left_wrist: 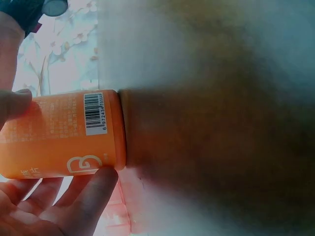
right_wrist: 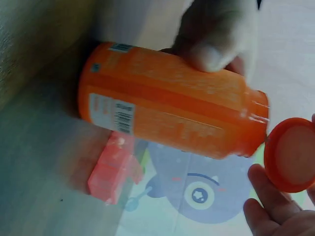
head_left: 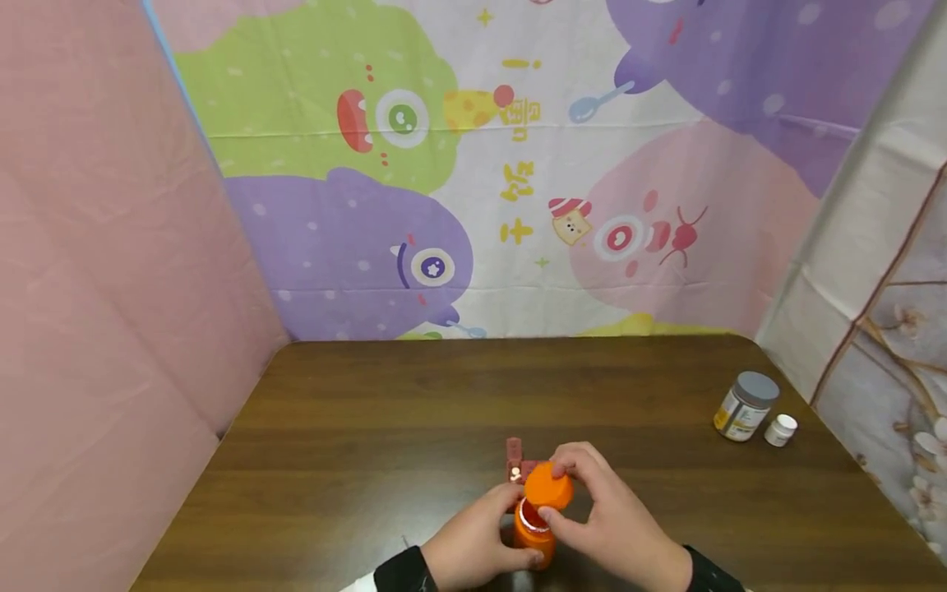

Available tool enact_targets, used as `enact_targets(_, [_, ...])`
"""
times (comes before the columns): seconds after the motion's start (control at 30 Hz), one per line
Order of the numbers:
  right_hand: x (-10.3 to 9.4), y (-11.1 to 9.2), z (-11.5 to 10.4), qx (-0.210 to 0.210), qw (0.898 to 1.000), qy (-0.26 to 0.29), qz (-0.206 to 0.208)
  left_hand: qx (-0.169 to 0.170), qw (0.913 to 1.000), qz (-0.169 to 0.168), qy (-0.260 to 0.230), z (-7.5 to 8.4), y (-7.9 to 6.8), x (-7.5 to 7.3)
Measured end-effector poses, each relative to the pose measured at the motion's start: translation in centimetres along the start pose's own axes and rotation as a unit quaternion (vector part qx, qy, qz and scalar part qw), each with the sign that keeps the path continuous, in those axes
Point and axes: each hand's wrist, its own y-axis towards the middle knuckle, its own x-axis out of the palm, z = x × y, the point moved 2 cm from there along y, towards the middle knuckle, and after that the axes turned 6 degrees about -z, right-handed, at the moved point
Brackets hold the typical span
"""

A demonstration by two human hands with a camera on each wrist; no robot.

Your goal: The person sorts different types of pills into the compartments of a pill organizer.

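An orange bottle (head_left: 534, 543) stands on the table, its mouth uncovered, with a barcode label (left_wrist: 95, 114) near its base. My left hand (head_left: 479, 534) grips it round the side, thumb on one face and fingers on the other. Just above the mouth, my right hand (head_left: 610, 514) pinches an orange cap (head_left: 549, 487) by its edge. In the right wrist view the cap's pale inner side (right_wrist: 294, 155) faces the camera, close to the bottle's rim. Behind the bottle lies a red pill box (right_wrist: 112, 169), partly hidden; in the head view one lid is raised and something whitish sits inside.
A grey-lidded jar (head_left: 746, 406) and a small white bottle (head_left: 780, 430) stand at the table's right side. The brown wooden table (head_left: 355, 411) meets a cartoon-print cloth (head_left: 518, 288) at its back edge. Pink cloth (head_left: 111, 288) hangs at the left.
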Motion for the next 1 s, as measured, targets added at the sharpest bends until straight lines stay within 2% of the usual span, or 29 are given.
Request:
enact_targets(0.1, [0.6,0.0,-0.1,-0.016,1.000,-0.021,-0.008,0.008,0.9998,-0.009,-0.018,0.0,0.2,-0.1])
enact_targets(0.27, [1.2,-0.3,0.7,-0.009,0.998,-0.046,-0.045,0.011,0.9993,-0.016,-0.033,-0.1,0.1,-0.1])
enact_targets(0.5, [1.4,-0.4,1.0,-0.021,0.994,-0.064,-0.086,-0.016,0.9995,-0.021,-0.020,-0.2,0.1,-0.3])
enact_targets(0.83, [1.7,0.0,0.7,0.027,0.987,-0.131,-0.092,-0.005,0.9998,-0.014,0.011,-0.2,0.2,-0.3])
enact_targets(1.0, [2.0,0.5,0.6,0.043,0.982,-0.160,-0.089,-0.002,1.0000,-0.009,-0.001,-0.2,0.1,-0.2])
